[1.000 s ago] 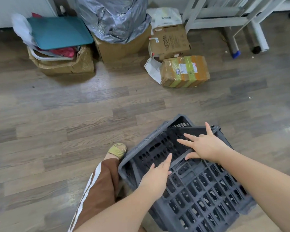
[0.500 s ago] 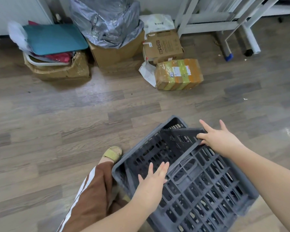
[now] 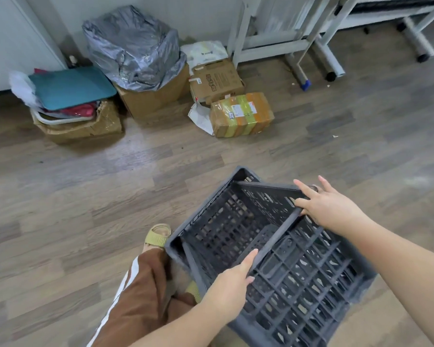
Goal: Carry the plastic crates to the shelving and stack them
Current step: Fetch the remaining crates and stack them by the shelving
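A dark grey plastic crate (image 3: 311,284) with slotted walls sits low in front of me, tilted, over the wooden floor. One folding side panel (image 3: 273,236) leans inward across its middle. My left hand (image 3: 232,281) grips the near end of that panel's top edge. My right hand (image 3: 328,209) holds the far end of the same edge, thumb hooked under the bar and fingers spread over the far rim. No shelving unit is clearly in view.
My leg in brown trousers (image 3: 140,291) and a yellow sandal (image 3: 158,236) stand just left of the crate. Cardboard boxes (image 3: 241,113), a foil-covered box (image 3: 135,46) and a teal tray (image 3: 70,86) line the wall. White metal frame legs (image 3: 298,68) stand at the back right.
My hands have slid apart along the folding panel, the right toward the far corner and the left toward the near end. The panel now stands higher. The camera has tilted up slightly.
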